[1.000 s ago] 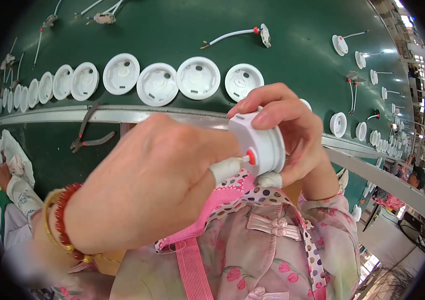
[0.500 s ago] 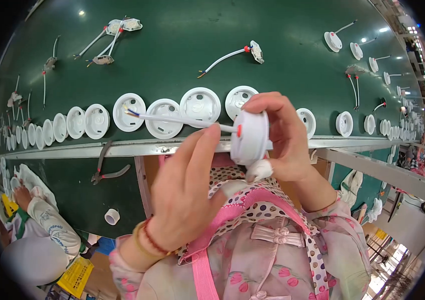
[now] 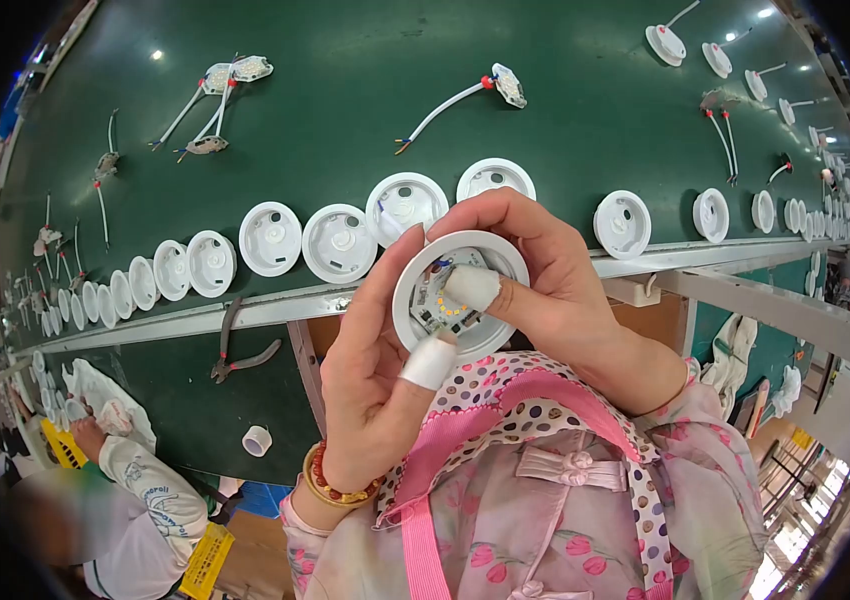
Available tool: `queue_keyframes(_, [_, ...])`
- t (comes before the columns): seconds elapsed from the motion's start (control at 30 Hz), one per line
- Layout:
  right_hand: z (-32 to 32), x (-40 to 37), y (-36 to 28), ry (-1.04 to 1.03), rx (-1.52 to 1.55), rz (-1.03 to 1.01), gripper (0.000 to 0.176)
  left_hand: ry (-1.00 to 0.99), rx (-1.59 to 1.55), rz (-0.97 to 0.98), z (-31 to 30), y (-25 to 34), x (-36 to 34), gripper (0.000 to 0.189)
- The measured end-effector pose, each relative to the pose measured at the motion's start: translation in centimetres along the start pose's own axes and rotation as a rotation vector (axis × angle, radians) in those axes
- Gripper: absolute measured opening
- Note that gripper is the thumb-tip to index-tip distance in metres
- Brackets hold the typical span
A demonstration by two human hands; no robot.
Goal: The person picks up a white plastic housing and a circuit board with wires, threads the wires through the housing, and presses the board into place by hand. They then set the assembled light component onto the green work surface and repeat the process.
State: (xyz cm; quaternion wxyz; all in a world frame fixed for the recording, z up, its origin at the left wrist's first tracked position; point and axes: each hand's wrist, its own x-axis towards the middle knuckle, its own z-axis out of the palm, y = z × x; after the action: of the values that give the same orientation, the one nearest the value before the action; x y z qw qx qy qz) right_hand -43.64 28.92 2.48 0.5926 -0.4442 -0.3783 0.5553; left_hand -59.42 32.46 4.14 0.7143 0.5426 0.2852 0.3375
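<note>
Between both hands is a round white lamp housing, its open side facing me. Inside it sits a circuit board with small yellow LEDs and dark components. My left hand closes on the lower left of the rim, its taped thumb pressing at the board's lower edge. My right hand wraps the upper right side, and its taped thumb lies on the board. Fingers hide the back of the housing. Just behind stand white housings, among them one housing left of centre and another housing to the right.
A row of white housings lines the green table's front edge. Farther back lie a wired board and a cluster of wired boards. Cutting pliers and a tape roll lie at lower left, near a co-worker's arm.
The housing has turned from side-on to open side toward me, and its cable is now out of sight. My left hand has moved from the cable to the rim; both thumbs are on the board.
</note>
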Motion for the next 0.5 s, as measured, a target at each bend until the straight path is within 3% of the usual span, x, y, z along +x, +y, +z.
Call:
queue_keyframes(0.2, [1.2,-0.1,0.6,0.052,-0.022,-0.035,0.029,0.207,0.325,0.132,0.5,-1.2,0.0,0.036])
queue_keyframes(0.4, [2.2,0.0,1.1,0.105,0.023,-0.112,0.025,0.340,0.310,0.249,0.8,-2.1,0.5,0.030])
queue_keyframes(0.5, [2.6,0.1,1.5,0.129,0.059,-0.156,0.022,0.357,0.561,0.357,0.6,-1.9,1.0,0.030])
